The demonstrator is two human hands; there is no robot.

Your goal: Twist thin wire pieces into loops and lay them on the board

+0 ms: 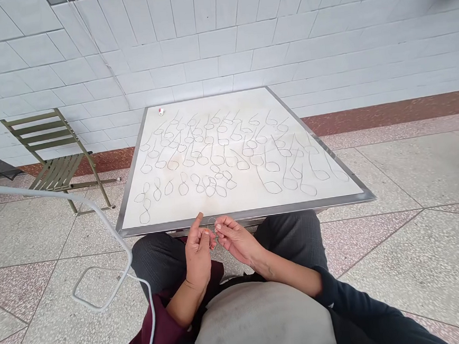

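Just in front of the table's near edge, my left hand (198, 251) and my right hand (236, 239) are close together. Between them is a thin wire loop (211, 219), pinched by the fingers of both hands. My left index finger points upward while the thumb presses on the wire. On the white table (240, 205) lie many thin wire pieces: single loops with long tails (272, 186) across the middle and back, and figure-eight wire loops (157, 189) near the front left. Exactly how the wire is bent at my fingertips is too small to make out.
A small white and red object (161, 111) sits at the table's back left corner. A folding slatted chair (59, 153) stands to the left. A grey cable (97, 211) runs through the left foreground. Behind the table is a white block wall (219, 45).
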